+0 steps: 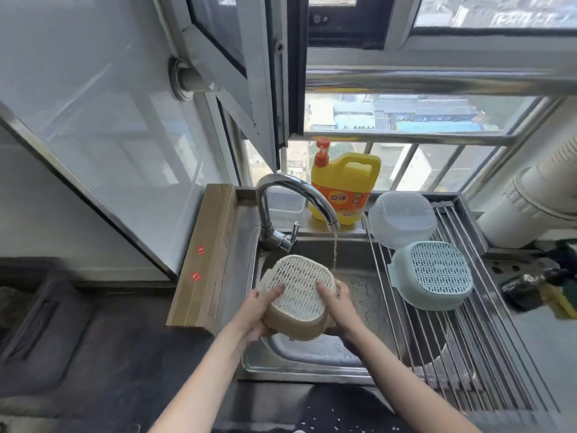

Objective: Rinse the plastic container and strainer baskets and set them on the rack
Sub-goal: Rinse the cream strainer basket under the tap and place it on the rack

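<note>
A beige strainer basket (pixel 296 289) is held upside down over the steel sink (pixel 359 295), its perforated bottom facing me. My left hand (pixel 256 310) grips its left rim and my right hand (pixel 335 303) grips its right rim. Water streams from the curved faucet (pixel 290 195) just behind and to the right of the basket. On the roll-up rack (pixel 452 348) over the sink's right side lie a clear plastic container (pixel 401 218), upside down at the back, and a pale green strainer basket (pixel 432 278), also upside down, in front of it.
A yellow dish-soap jug (pixel 343 189) stands on the ledge behind the faucet. A long cardboard box (pixel 206 257) leans along the sink's left edge. A sponge and dark items (pixel 543 292) sit right of the rack. A white duct (pixel 537 195) runs at far right.
</note>
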`<state>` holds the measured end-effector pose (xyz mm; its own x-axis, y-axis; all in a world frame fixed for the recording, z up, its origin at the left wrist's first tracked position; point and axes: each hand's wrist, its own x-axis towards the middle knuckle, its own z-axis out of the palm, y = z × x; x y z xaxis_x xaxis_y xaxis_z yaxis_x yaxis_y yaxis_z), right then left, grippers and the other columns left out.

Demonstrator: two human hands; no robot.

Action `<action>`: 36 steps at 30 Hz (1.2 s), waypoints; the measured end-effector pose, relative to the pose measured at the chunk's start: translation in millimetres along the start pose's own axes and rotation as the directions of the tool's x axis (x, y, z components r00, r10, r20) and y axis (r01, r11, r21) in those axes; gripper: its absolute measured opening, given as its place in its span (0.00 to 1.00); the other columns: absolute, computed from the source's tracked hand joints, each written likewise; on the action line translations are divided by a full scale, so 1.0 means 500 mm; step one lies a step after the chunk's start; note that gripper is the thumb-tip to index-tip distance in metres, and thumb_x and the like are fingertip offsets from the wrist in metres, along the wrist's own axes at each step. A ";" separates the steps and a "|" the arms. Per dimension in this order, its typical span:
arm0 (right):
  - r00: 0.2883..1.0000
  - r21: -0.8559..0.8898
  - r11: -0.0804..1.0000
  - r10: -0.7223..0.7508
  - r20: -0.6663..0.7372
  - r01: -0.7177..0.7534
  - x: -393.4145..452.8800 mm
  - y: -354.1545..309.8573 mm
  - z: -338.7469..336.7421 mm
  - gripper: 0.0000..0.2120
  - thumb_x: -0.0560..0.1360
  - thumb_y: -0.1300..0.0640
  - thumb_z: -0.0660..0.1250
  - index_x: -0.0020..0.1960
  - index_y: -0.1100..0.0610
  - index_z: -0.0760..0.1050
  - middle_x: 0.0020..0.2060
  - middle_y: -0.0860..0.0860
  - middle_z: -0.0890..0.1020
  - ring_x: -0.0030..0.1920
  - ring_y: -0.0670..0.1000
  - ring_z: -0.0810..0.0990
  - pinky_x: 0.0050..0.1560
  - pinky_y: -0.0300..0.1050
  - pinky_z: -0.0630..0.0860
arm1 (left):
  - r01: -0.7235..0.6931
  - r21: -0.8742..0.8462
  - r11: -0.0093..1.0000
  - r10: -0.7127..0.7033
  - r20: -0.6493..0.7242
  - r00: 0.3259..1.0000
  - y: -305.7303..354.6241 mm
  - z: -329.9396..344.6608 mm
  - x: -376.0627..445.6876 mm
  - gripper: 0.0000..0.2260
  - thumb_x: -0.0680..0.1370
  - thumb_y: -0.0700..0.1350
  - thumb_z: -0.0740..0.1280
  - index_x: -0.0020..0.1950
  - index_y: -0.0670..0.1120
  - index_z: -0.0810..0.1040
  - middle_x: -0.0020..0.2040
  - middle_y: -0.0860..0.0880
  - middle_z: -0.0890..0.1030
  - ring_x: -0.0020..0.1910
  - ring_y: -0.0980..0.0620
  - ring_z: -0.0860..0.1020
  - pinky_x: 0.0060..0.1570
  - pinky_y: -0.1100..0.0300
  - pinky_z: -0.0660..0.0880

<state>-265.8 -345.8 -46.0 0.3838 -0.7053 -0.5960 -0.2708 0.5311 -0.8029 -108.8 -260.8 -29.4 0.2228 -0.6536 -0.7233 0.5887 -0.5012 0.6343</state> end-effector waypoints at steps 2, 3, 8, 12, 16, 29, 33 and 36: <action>0.995 0.007 0.999 -0.050 -0.087 0.051 -0.026 -0.001 -0.017 0.35 0.73 0.47 0.69 0.72 0.51 0.53 0.58 0.53 0.73 0.53 0.52 0.78 0.42 0.44 0.78 | 0.016 0.037 0.999 -0.016 0.014 1.000 -0.022 -0.007 0.000 0.43 0.73 0.50 0.71 0.77 0.55 0.44 0.66 0.44 0.74 0.55 0.43 0.77 0.43 0.41 0.80; 0.988 -0.016 0.996 -0.087 -0.128 0.085 -0.036 -0.001 -0.029 0.35 0.72 0.48 0.71 0.70 0.51 0.54 0.58 0.53 0.72 0.53 0.52 0.77 0.41 0.42 0.77 | 0.001 0.094 0.996 -0.005 0.039 0.999 -0.033 -0.010 0.000 0.45 0.72 0.53 0.72 0.77 0.60 0.42 0.70 0.45 0.71 0.61 0.41 0.74 0.51 0.34 0.75; 0.960 -0.087 0.978 -0.202 -0.192 0.189 -0.074 0.009 -0.098 0.23 0.71 0.52 0.73 0.60 0.58 0.67 0.55 0.49 0.74 0.50 0.41 0.75 0.44 0.35 0.72 | -0.104 0.277 0.955 0.028 0.264 0.964 -0.060 0.016 -0.017 0.40 0.65 0.66 0.72 0.74 0.62 0.60 0.69 0.54 0.73 0.70 0.49 0.67 0.64 0.39 0.64; 0.942 -0.008 0.975 -0.217 -0.257 0.222 -0.079 0.016 -0.113 0.16 0.73 0.50 0.70 0.55 0.58 0.73 0.52 0.54 0.80 0.53 0.51 0.79 0.51 0.47 0.77 | -0.289 0.508 0.811 0.199 0.226 0.954 -0.058 0.074 -0.037 0.40 0.71 0.71 0.58 0.78 0.56 0.50 0.76 0.58 0.47 0.76 0.56 0.47 0.74 0.45 0.47; 0.952 -0.170 0.979 -0.153 -0.266 0.110 -0.072 0.012 -0.117 0.15 0.77 0.48 0.64 0.53 0.60 0.75 0.48 0.54 0.80 0.49 0.52 0.78 0.44 0.44 0.71 | -0.290 0.606 0.741 0.243 0.161 0.957 -0.066 0.094 -0.025 0.30 0.81 0.59 0.53 0.78 0.49 0.47 0.79 0.53 0.48 0.78 0.52 0.48 0.76 0.53 0.48; 0.951 -0.425 0.881 -0.285 -0.122 0.209 -0.054 -0.017 -0.147 0.37 0.74 0.35 0.47 0.74 0.57 0.59 0.72 0.56 0.66 0.73 0.58 0.62 0.72 0.63 0.57 | -0.279 0.604 0.747 0.284 0.089 0.955 -0.076 0.160 -0.044 0.60 0.56 0.66 0.77 0.78 0.55 0.43 0.75 0.56 0.55 0.74 0.51 0.60 0.73 0.46 0.60; 0.948 -0.563 0.813 -0.278 -0.155 0.146 -0.049 -0.007 -0.170 0.30 0.78 0.38 0.46 0.74 0.55 0.61 0.72 0.53 0.68 0.75 0.56 0.60 0.72 0.67 0.37 | -0.284 0.620 0.731 0.231 0.167 0.959 -0.090 0.171 -0.052 0.60 0.64 0.41 0.80 0.77 0.48 0.35 0.75 0.53 0.59 0.70 0.56 0.62 0.63 0.66 0.69; 0.918 -0.643 0.749 -0.352 -0.184 0.159 -0.042 -0.020 -0.195 0.25 0.80 0.43 0.50 0.73 0.54 0.64 0.71 0.55 0.68 0.73 0.57 0.61 0.71 0.67 0.39 | -0.342 0.640 0.688 0.302 0.176 0.937 -0.110 0.179 -0.060 0.59 0.65 0.38 0.79 0.76 0.47 0.34 0.73 0.53 0.64 0.72 0.56 0.62 0.64 0.72 0.63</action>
<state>-357.3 -381.9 -26.7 0.2853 -0.9207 -0.2663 -0.7095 -0.0160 -0.7045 -217.5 -264.5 -17.9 0.2495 -0.8638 -0.4377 -0.1682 -0.4838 0.8589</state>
